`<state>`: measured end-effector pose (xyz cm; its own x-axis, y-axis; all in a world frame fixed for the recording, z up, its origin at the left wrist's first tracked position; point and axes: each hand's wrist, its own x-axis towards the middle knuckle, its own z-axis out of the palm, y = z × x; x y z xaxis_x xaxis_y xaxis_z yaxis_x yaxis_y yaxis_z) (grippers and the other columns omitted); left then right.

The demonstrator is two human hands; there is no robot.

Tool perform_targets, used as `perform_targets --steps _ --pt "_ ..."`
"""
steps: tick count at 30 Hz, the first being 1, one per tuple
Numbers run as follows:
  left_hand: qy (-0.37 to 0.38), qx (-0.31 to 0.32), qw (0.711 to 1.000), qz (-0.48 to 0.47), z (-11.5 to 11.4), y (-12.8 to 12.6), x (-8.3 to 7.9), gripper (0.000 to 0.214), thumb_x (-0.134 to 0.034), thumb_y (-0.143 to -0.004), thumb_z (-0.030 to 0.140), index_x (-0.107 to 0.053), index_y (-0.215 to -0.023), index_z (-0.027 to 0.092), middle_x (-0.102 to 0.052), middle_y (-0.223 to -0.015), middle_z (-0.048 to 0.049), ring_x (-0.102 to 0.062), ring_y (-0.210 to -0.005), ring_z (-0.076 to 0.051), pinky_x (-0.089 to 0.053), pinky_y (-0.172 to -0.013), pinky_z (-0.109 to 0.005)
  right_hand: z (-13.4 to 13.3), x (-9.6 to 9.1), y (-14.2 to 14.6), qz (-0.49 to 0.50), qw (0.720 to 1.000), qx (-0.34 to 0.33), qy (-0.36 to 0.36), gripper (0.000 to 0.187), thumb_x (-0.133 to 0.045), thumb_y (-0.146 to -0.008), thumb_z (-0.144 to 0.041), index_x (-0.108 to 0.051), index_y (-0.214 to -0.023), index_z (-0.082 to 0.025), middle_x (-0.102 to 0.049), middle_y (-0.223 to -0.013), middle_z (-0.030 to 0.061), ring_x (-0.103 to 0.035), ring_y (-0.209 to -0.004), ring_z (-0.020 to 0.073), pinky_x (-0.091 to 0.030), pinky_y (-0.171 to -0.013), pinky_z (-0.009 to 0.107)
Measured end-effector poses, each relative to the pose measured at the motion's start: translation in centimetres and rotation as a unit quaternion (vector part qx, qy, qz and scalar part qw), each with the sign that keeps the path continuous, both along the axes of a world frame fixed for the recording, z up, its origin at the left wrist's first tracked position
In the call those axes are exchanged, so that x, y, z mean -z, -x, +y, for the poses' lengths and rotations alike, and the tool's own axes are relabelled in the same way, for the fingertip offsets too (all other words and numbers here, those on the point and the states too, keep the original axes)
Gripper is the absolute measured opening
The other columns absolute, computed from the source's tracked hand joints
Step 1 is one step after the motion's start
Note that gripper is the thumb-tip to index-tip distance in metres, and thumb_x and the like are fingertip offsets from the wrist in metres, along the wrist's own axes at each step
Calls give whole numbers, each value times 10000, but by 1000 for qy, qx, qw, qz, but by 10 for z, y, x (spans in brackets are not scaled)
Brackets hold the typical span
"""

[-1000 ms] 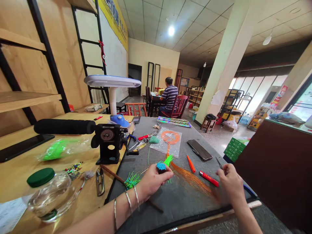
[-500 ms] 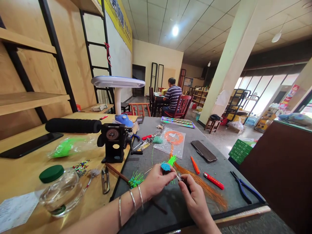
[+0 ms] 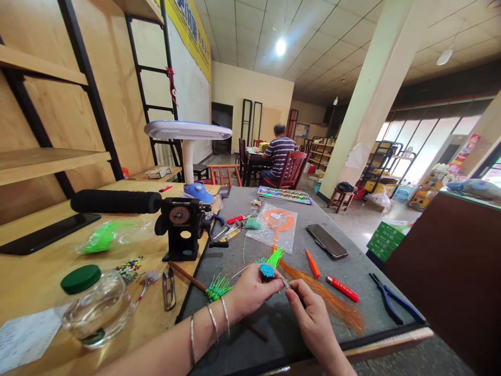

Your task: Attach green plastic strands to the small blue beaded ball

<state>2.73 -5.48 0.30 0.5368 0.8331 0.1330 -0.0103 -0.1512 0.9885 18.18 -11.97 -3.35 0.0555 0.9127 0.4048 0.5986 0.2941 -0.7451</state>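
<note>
Between the fingers of my left hand (image 3: 250, 290), closed in a pinch, is a tight cluster of small blue beads (image 3: 267, 270). My right hand (image 3: 309, 310) is closed close beside it, gripping a thin metal-tipped tool (image 3: 287, 284) whose tip meets the left fingertips. Most of that tool is hidden in my palm. Bright green strands (image 3: 276, 257) lie just behind the left hand. A fan of long orange fibres (image 3: 332, 297) spreads on the dark mat past the right hand. Near my left wrist rests a bunch of green strands with blue beads (image 3: 218, 288).
A black cranked device (image 3: 182, 230), a lidded jar (image 3: 96, 308) and scissor-like snips (image 3: 169, 290) stand or lie to the left. Rightward on the mat (image 3: 238, 201) are a phone (image 3: 327, 241), a red cutter (image 3: 342, 288) and pliers (image 3: 391, 300). A person (image 3: 279, 154) sits farther back.
Both hands keep almost the same place and grip, with only slight finger movement. The blue bead cluster has tilted a little, and the view has shifted slightly.
</note>
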Motion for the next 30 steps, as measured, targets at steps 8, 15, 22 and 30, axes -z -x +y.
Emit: perform_targets --steps 8,15,22,30 --pt "9 -6 999 37 -2 4 -8 215 -649 -667 332 -642 -741 130 -489 -524 48 -410 -478 -89 -318 -475 -222 0 -1 -6 109 994 12 14 343 -472 -867 -500 -519 -725 -191 -367 -607 -51 -360 -552 112 -322 -517 211" --pt "-11 -31 999 38 -1 2 -9 152 -618 -669 294 -615 -649 144 -490 -532 45 -392 -505 -87 -341 -515 -221 1 2 -12 82 995 55 21 404 -415 -866 -559 -509 -702 -202 -408 -583 -46 -395 -536 120 -342 -519 219" --pt "-51 -40 997 47 2 4 -6 138 -611 -668 273 -626 -626 143 -567 -577 12 -476 -577 -115 -394 -588 -232 9 -26 -91 -200 914 341 87 404 -422 -860 -538 -640 -972 -217 -667 -681 49 -619 -662 227 -358 -537 268" --pt "-56 -38 997 46 3 5 -7 158 -613 -679 298 -638 -656 144 -572 -582 15 -472 -571 -116 -396 -589 -238 15 -20 -144 -400 836 358 112 339 -468 -882 -385 -714 -975 -171 -701 -984 152 -617 -910 308 -427 -708 359"
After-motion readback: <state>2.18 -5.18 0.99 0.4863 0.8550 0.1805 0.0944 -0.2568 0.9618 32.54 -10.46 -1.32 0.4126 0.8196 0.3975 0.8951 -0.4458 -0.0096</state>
